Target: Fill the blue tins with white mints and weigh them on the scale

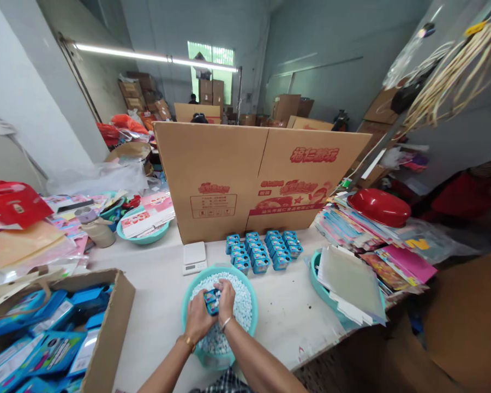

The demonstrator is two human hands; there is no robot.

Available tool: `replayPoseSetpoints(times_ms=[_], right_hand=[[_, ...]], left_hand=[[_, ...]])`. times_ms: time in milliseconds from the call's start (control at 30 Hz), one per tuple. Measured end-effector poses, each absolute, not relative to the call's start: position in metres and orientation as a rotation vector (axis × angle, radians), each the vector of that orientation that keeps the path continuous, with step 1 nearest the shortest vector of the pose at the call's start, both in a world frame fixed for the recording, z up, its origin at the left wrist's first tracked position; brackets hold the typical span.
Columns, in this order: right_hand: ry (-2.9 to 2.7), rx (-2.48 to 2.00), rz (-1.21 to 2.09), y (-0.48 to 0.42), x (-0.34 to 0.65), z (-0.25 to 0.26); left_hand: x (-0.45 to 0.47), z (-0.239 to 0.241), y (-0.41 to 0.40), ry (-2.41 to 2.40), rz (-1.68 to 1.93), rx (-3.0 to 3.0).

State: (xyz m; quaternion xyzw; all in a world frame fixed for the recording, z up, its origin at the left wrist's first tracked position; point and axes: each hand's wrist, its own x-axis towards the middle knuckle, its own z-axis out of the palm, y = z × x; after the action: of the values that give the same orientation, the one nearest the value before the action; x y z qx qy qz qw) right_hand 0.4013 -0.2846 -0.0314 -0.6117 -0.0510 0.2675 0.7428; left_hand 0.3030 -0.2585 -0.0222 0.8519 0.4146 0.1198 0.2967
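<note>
A teal basin (253, 327) full of small pale white-blue pieces (241, 308) stands at the front of the table. Above it, my left hand (198, 317) is closed around a small printed blue box (211, 307), gripping its left side. My right hand (226, 299) is closed against the right side and top of that box, fingers curled inward. White pieces show at the box's top beside my right thumb; what those fingers hold is hidden. Behind the basin, similar small blue boxes (258, 256) stand in several short rows.
A white scale (195, 256) sits behind the basin, before a large upright cardboard sheet (213, 180). At left, an open carton (114, 322) holds flat blue packs. Another teal basin (317, 278) with sheets, stacked printed bags (343, 229) and a red bowl (378, 206) lie right.
</note>
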Motion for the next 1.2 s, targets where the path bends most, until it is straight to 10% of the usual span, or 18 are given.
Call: replayPoseSetpoints(times_ms=[600,1200], right_hand=[[-0.16,-1.939,0.475,-0.32,0.433,-0.119],[-0.319,-1.497,0.508,-0.271,0.429,-0.026]], left_hand=[[0.346,-0.033,-0.239,1.026,-0.431,2.552],[0.31,-0.045,-0.253,1.151,0.504,2.253]])
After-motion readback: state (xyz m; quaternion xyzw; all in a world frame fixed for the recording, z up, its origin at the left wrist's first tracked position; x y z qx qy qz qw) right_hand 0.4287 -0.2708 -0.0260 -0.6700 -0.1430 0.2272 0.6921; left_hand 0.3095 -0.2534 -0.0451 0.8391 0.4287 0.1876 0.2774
